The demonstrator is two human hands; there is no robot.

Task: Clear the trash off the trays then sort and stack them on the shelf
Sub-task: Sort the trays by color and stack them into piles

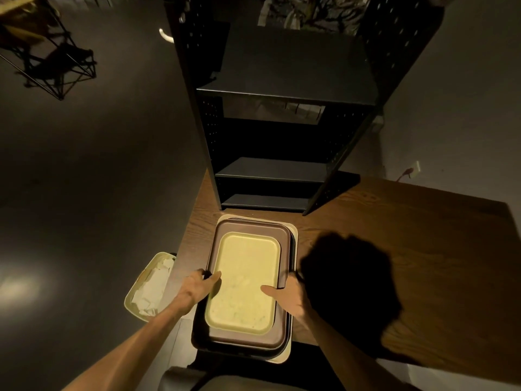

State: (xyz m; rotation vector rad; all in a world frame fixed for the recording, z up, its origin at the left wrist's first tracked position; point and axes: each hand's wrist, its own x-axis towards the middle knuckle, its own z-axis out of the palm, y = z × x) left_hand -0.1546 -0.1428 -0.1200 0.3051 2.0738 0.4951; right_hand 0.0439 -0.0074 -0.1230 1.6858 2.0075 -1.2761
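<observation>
A stack of trays lies on the wooden table [423, 249] in front of me. A small yellow tray [245, 277] is on top, over a brown tray [248, 227], a dark tray [197, 337] and a cream tray [293, 230] at the bottom. My left hand [197, 286] grips the left edge of the stack, thumb over the yellow tray's rim. On the right edge, my right hand [290, 294] holds the stack, thumb lying on the yellow tray. The black metal shelf [284, 91] stands at the far end of the table, its boards bare.
A pale bin [135, 294] with crumpled white paper inside sits on the floor left of the table. A black wire-frame stand [56, 71] is at the far left. A wall outlet with a cord [411, 170] is right of the shelf. A dark chair back [180, 376] is below me.
</observation>
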